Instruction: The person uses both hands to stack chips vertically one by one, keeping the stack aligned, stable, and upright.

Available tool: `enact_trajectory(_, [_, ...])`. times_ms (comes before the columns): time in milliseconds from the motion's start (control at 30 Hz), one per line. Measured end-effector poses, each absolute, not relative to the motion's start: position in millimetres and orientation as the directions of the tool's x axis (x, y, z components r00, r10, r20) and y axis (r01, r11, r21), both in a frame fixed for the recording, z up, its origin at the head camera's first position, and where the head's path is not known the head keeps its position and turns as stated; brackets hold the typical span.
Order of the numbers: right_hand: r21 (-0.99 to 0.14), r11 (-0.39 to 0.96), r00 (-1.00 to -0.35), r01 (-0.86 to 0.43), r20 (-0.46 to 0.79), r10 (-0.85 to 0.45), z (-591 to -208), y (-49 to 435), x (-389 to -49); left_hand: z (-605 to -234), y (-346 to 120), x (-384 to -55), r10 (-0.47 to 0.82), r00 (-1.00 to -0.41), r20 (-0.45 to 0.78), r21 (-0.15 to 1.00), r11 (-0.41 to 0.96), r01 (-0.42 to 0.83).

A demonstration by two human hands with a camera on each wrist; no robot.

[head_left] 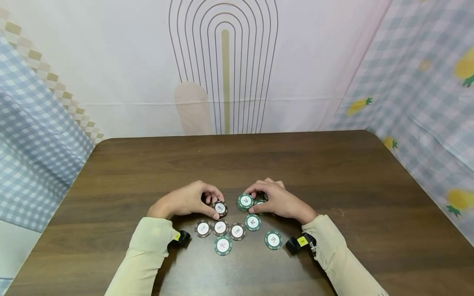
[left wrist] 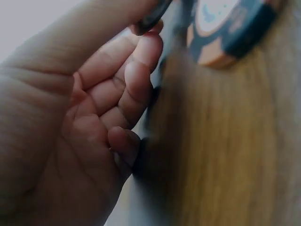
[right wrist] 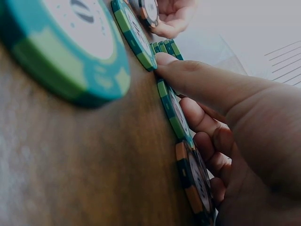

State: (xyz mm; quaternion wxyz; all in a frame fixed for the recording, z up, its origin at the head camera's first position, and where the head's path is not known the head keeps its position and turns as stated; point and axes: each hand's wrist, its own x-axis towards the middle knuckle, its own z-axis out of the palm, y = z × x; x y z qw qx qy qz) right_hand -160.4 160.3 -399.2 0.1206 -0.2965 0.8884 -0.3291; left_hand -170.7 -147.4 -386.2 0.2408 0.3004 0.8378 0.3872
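Between thumb and fingers, my left hand (head_left: 185, 200) pinches a black poker chip (head_left: 220, 209) marked 100. My right hand (head_left: 279, 200) holds a short stack of green poker chips (head_left: 245, 201) marked 20, thumb at the near side and fingers at the far side. Under its palm lie another green chip (right wrist: 173, 110) and a black-and-orange chip (right wrist: 192, 181), mostly hidden in the head view. Just nearer than the left hand, three black chips (head_left: 220, 227) lie side by side. Loose green chips lie at the front (head_left: 223, 245), below the stack (head_left: 253, 222) and near the right wrist (head_left: 273, 239).
The chips lie on a brown wooden table (head_left: 148, 160). Behind it hangs a pale cloth (head_left: 129, 61) with an arch pattern. Checked cloths flank the table on the left (head_left: 40, 135) and right (head_left: 418, 102). Each wrist wears a small black camera.
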Motion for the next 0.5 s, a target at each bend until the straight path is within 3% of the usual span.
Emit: enact_trajectory(500, [-0.650,0.610,-0.793,-0.453,-0.019,-0.609,-398.7,159.6,-160.9,-383.3,-143.3,-170.4,0.578,-0.816,0.003,0.763,0.526,0.376])
